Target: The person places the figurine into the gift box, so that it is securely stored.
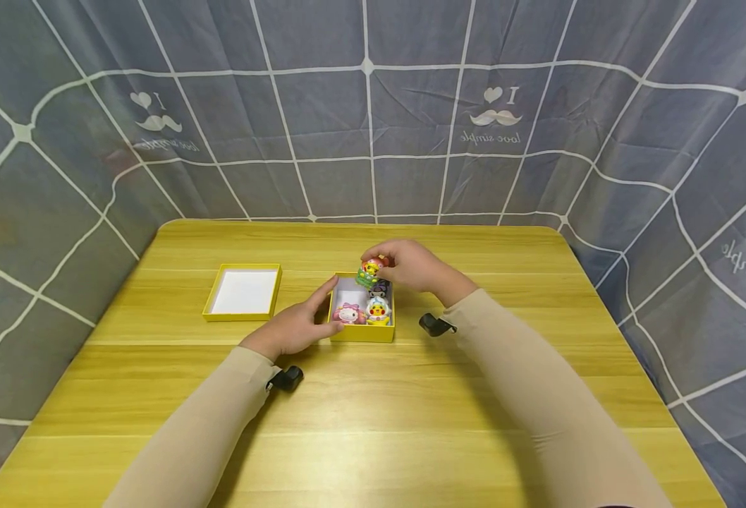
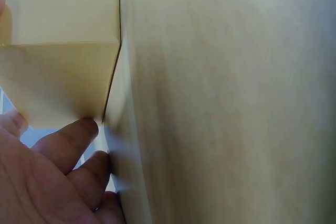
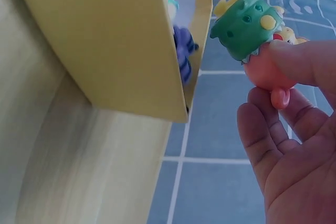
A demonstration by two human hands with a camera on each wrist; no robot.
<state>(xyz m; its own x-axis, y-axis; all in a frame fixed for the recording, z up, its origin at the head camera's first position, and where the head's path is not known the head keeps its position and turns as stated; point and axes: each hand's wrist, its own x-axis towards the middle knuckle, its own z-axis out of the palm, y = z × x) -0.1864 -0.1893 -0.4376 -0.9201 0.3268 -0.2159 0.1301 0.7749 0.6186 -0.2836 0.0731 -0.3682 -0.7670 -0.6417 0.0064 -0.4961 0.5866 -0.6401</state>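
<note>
A yellow open-topped box (image 1: 362,334) stands on the table with small toy figurines inside. My left hand (image 1: 292,328) holds the box at its left side, thumb by the front corner and index finger by the back one. Above the back right of the box, my right hand (image 1: 411,267) pinches a figurine (image 3: 257,40) with a green base and a red-pink upper part. Inside the box are a pink-and-white figurine (image 1: 350,313) at front left, a yellow-faced one in a white hood (image 1: 378,312) at front right, and a dark purple one (image 1: 377,291) behind it.
A shallow yellow lid (image 1: 244,291) with a white inside lies to the left of the box. The wooden table (image 1: 360,423) reaches back to a grey curtain (image 1: 322,113) with white grid lines. A small black wrist camera (image 1: 436,324) sits by my right sleeve.
</note>
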